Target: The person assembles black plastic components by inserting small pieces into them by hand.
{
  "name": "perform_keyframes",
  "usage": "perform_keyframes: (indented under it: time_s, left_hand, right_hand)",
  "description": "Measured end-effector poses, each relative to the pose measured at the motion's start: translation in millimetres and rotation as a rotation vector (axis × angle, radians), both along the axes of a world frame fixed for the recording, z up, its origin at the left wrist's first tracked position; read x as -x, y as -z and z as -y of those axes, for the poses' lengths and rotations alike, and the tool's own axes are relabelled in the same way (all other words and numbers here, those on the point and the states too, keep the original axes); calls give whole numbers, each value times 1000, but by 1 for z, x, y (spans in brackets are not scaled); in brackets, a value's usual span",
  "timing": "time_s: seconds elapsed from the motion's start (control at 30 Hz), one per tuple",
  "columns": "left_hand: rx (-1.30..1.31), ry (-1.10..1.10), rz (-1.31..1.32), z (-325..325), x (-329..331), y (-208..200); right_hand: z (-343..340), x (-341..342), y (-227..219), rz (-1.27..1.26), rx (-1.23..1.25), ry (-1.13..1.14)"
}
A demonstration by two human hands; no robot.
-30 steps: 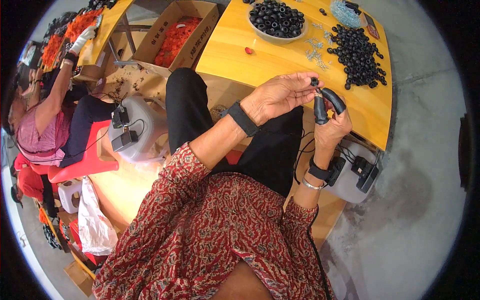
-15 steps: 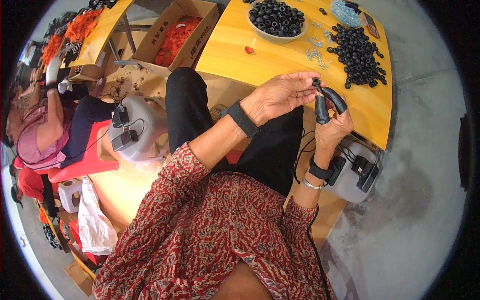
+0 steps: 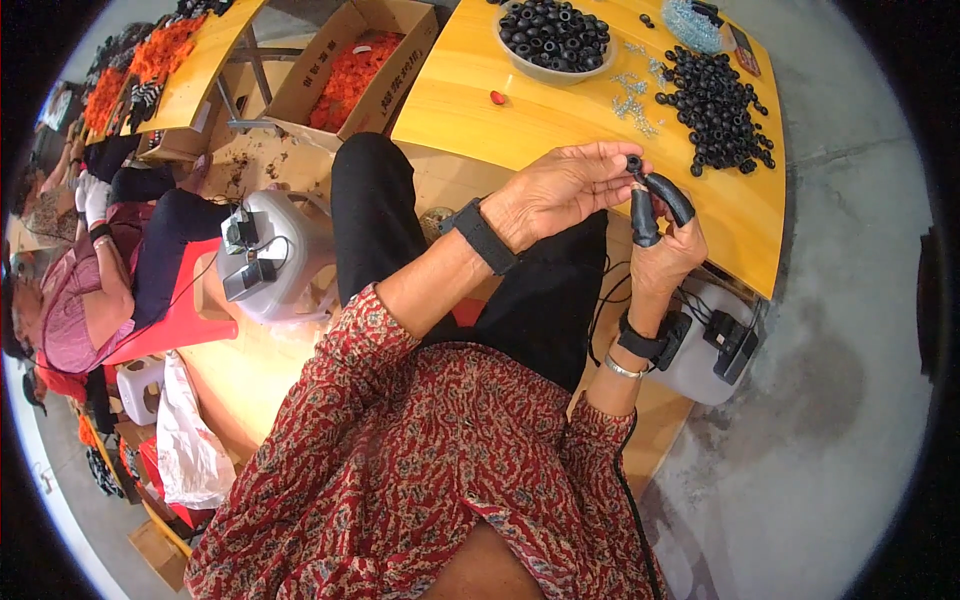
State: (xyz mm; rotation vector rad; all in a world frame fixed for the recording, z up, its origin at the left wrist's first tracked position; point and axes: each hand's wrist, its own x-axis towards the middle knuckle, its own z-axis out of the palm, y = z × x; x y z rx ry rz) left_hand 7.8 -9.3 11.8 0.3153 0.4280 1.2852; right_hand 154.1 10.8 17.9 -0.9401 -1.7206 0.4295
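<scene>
Two people are in view here. Far left, a co-worker in a pink top (image 3: 70, 320) sits by a red chair (image 3: 185, 320), next to a grey stool (image 3: 290, 250) with small black boxes on it. Behind that sits a cardboard box of orange parts (image 3: 350, 70).

Moving right, the left hand (image 3: 560, 190) comes across the lap, fingers curled, its tips pinching a small black ring (image 3: 633, 162) with what looks like a little silver piece under it. Just right of it, the right hand (image 3: 668, 250) has black rubber covers on two fingers and meets the left one at that ring, fingers bunched up rather than spread. So the ring is held in the air between both hands, over the near edge of the yellow table (image 3: 500, 120).

Looks to me like the assembly step: fitting the metal bit into the ring. The next move probably needs a firm squeeze while keeping the two parts lined up.

Further right on the table: a bowl of black rings (image 3: 555, 35), loose silver bits (image 3: 632, 95) and a big pile of rings (image 3: 720, 105).
</scene>
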Motion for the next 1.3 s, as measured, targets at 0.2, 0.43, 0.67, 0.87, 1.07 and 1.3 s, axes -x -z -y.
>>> perform_keyframes:
  time_s: [0.2, 0.43, 0.67, 0.87, 1.07, 1.3]
  left_hand:
    - [3, -19, -31, 1, -2, 0]
    - [11, -25, -43, 1, -4, 1]
    - [-21, -32, -49, 1, -6, 2]
    - [-8, -57, -67, 3, -7, 3]
    - [10, -70, -97, 4, -10, -3]
    - [-11, -63, -92, 5, -9, 0]
  right_hand:
    - [0, -1, 1, 50, -54, 39]
    - [-1, -2, 3, 19, -32, -1]
    - [-1, -5, 3, 27, -41, 3]
    - [1, -3, -1, 74, -84, 17]
    - [1, -3, -2, 74, -102, 33]
    - [3, -3, -2, 49, -96, -14]
